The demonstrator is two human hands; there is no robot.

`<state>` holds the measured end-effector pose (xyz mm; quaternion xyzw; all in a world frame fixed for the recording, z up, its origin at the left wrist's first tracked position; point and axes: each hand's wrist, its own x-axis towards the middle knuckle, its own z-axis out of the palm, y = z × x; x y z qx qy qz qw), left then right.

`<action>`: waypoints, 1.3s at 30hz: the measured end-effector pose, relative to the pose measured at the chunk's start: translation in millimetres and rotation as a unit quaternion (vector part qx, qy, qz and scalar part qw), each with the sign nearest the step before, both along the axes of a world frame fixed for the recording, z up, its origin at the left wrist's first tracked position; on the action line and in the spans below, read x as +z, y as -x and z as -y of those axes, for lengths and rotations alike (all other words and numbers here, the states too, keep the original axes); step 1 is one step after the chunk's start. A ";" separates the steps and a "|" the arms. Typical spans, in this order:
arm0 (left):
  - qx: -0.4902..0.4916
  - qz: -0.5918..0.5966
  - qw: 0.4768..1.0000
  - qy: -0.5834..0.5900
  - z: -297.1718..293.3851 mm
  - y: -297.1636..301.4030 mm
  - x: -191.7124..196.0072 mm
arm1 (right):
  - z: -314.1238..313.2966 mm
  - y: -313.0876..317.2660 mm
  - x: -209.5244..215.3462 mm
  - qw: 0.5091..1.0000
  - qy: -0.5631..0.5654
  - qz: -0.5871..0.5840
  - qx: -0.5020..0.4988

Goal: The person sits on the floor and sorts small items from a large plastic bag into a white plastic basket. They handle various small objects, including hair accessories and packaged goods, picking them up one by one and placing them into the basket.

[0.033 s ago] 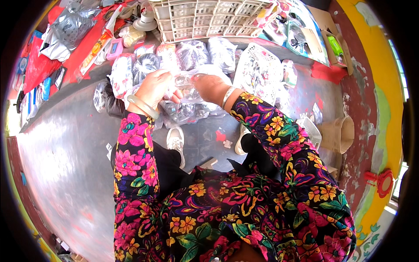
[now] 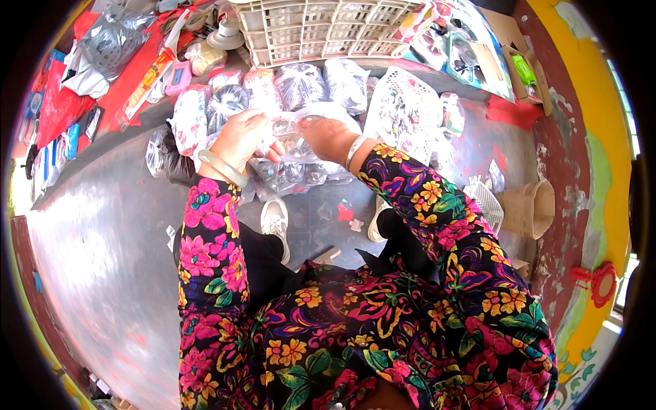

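Both hands grip a clear plastic bag (image 2: 290,128) in front of me, above other filled bags. My left hand (image 2: 240,140), with a pale bangle at the wrist, has its fingers closed on the bag's left side. My right hand (image 2: 329,139), wearing a silvery bangle, is closed on its right side. Small dark and shiny things show through the plastic, too unclear to name. Below the hands lies a filled clear bag (image 2: 279,174). Just to the right stands a white perforated basket (image 2: 403,113) holding many small items.
Several stuffed plastic bags (image 2: 301,87) line the far side, before a large cream crate (image 2: 328,34). At left are red sheets and a grey plastic bag (image 2: 115,44). A small white basket (image 2: 484,203) and an open cardboard box (image 2: 531,210) stand at right. My shoe (image 2: 275,222) is on the grey floor.
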<state>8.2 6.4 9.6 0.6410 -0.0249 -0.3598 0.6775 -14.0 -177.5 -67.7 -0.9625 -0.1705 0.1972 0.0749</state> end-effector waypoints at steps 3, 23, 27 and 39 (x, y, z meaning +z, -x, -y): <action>-0.017 0.016 1.000 0.011 -3.2 0.3 -1.7 | 11.9 1.0 -30.5 0.999 0.010 0.030 0.034; -0.026 0.051 0.995 -0.078 -2.4 -1.5 3.9 | 196.9 2.2 -46.0 0.995 0.071 -0.068 -0.009; -0.001 0.065 0.997 -0.047 3.9 -0.1 4.0 | 200.3 27.1 -93.4 0.970 0.200 -0.137 -0.015; -0.001 0.054 0.998 -0.024 -4.1 -2.6 -0.1 | 189.5 37.8 -82.1 0.951 0.284 -0.081 -0.092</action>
